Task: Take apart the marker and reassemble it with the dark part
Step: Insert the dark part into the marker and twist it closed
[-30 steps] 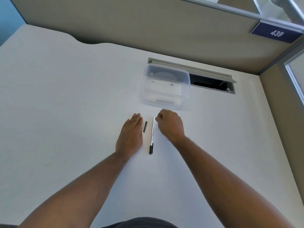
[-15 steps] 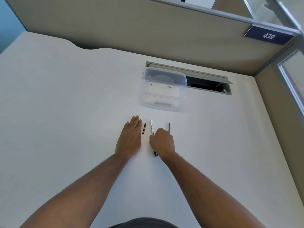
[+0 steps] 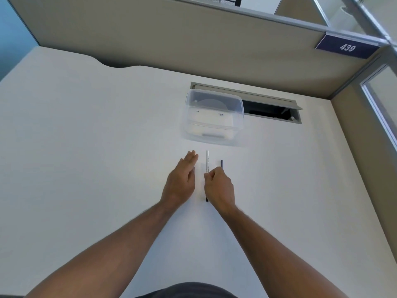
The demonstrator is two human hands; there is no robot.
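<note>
A white marker (image 3: pixel 207 161) with a black lower end lies lengthwise on the white desk (image 3: pixel 86 147). My right hand (image 3: pixel 219 187) is curled over its middle, fingertips pinched on the barrel. A thin dark blue part (image 3: pixel 221 163) lies on the desk just right of the marker, beside my right knuckles. My left hand (image 3: pixel 180 181) is stretched out flat just left of the marker and holds nothing. A short black piece seen earlier beside the marker is mostly hidden under my left fingers.
A clear plastic container (image 3: pixel 213 117) stands on the desk just beyond the marker. Behind it is an open cable hatch (image 3: pixel 272 110) in the desk. Beige partition walls close the back and right sides.
My right hand came back from the marker's far tip to its middle, leaving the dark blue part on the desk. My left hand shifted right over the short black piece.
</note>
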